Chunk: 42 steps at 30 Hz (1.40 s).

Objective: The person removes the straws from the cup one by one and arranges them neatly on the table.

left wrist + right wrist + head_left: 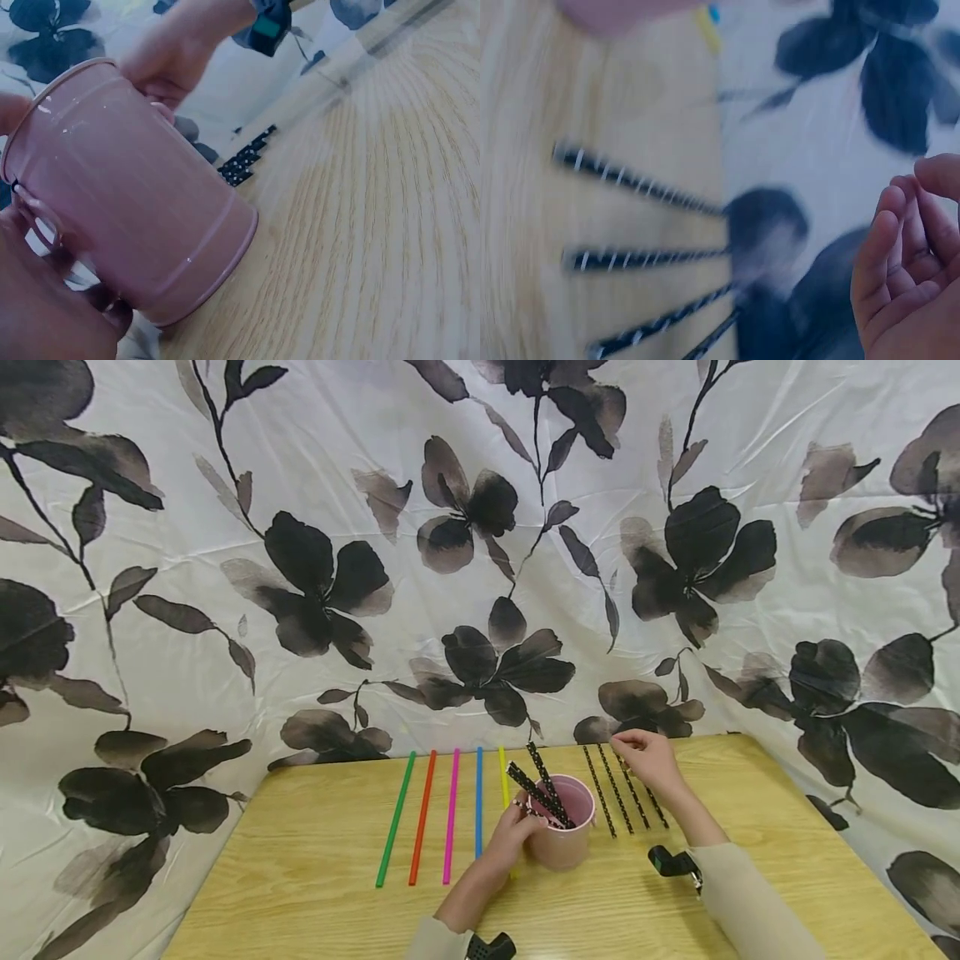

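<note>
My left hand (512, 841) holds a small pink bucket (561, 850) by its left side, fingers curled against the wall by the side loop in the left wrist view. Black straws with white dots (542, 800) stick out of the bucket, leaning left. On the right, several more black dotted straws (606, 793) lie side by side on the table. Over their far ends hovers my right hand (651, 762). In the right wrist view its fingers (881, 247) are loosely bent, the thumb close to the fingertips, and nothing shows between them.
Left of the bucket, a row of single straws lies on the wooden table (300, 860): green (395, 818), red (422, 818), pink (452, 817), blue (479, 802) and yellow (504, 772). A white cloth with dark flowers (480, 593) hangs behind the table.
</note>
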Available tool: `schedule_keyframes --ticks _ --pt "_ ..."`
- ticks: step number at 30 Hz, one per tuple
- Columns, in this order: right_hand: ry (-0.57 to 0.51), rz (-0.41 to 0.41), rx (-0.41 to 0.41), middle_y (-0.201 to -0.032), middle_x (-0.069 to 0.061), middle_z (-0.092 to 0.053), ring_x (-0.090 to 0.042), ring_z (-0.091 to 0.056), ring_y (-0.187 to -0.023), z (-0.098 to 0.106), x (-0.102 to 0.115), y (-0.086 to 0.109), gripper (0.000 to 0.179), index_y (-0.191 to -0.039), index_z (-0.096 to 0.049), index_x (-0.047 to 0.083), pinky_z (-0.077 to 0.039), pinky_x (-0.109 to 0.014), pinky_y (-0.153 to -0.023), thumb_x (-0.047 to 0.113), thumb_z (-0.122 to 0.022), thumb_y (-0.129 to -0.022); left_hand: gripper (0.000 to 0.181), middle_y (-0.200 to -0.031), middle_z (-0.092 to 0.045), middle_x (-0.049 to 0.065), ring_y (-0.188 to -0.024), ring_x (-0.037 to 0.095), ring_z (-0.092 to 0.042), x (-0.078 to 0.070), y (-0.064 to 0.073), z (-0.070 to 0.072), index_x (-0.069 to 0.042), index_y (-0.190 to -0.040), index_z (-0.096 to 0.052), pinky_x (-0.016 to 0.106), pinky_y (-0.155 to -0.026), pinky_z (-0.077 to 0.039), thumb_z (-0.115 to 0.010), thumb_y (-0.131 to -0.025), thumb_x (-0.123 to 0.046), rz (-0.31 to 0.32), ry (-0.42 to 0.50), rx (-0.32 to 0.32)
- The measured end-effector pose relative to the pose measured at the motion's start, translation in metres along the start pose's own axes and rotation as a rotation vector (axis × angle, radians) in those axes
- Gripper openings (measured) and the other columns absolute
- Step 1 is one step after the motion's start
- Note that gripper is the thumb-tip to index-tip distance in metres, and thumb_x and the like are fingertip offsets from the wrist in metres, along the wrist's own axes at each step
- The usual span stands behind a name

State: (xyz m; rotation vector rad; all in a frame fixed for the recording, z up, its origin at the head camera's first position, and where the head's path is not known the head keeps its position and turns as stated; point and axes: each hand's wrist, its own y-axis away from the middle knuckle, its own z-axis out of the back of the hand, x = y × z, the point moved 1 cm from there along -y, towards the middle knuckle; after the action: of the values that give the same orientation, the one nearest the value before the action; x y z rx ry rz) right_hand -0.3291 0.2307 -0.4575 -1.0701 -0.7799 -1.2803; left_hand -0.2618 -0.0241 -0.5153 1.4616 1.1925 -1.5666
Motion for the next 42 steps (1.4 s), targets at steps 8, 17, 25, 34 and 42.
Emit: schedule_keyframes --ticks 8,17,25,34,42 --pt "-0.003 0.073 0.14 -0.08 -0.006 -0.063 -0.024 -0.06 -0.067 -0.026 0.041 0.029 0.023 -0.105 -0.07 -0.001 -0.052 -0.032 -0.055 0.018 -0.068 -0.092 0.061 -0.147 -0.039 0.017 -0.138 0.03 -0.029 -0.001 0.008 -0.004 0.004 -0.146 -0.032 0.047 -0.114 -0.017 -0.048 -0.089 -0.013 0.025 0.059 -0.044" --pt "0.052 0.071 0.215 -0.101 -0.007 -0.07 -0.019 -0.063 -0.082 -0.053 0.046 0.031 0.025 -0.108 -0.073 0.004 -0.053 -0.034 -0.07 0.021 -0.071 -0.09 0.056 -0.141 -0.041 0.023 -0.132 0.041 -0.038 -0.009 0.026 -0.021 0.003 -0.145 -0.033 0.05 -0.109 -0.03 -0.054 -0.097 -0.016 -0.005 0.058 -0.24" --pt "0.009 0.06 0.281 -0.111 -0.011 -0.068 -0.019 -0.063 -0.094 -0.065 0.047 0.03 0.028 -0.111 -0.071 0.0 -0.052 -0.032 -0.08 0.019 -0.07 -0.091 0.052 -0.142 -0.047 0.013 -0.13 0.03 -0.042 -0.009 0.029 -0.028 -0.005 -0.144 -0.039 0.046 -0.107 -0.031 -0.054 -0.097 -0.02 -0.004 0.028 -0.234" --pt "0.071 0.083 0.261 -0.1 -0.007 -0.069 -0.017 -0.061 -0.089 -0.07 0.052 0.028 0.021 -0.101 -0.074 0.001 -0.051 -0.032 -0.077 0.018 -0.073 -0.088 0.057 -0.151 -0.035 0.017 -0.14 0.037 -0.025 -0.008 0.028 -0.02 -0.007 -0.149 -0.032 0.052 -0.113 -0.02 -0.054 -0.099 -0.025 0.013 0.008 -0.2" --pt "-0.007 0.065 0.244 -0.106 -0.011 -0.069 -0.019 -0.063 -0.094 -0.068 0.052 0.028 0.024 -0.105 -0.072 -0.001 -0.051 -0.032 -0.082 0.017 -0.072 -0.089 0.064 -0.152 -0.031 0.021 -0.138 0.042 -0.028 -0.008 0.031 -0.022 -0.007 -0.151 -0.029 0.052 -0.111 -0.023 -0.058 -0.098 -0.025 0.026 0.028 -0.244"
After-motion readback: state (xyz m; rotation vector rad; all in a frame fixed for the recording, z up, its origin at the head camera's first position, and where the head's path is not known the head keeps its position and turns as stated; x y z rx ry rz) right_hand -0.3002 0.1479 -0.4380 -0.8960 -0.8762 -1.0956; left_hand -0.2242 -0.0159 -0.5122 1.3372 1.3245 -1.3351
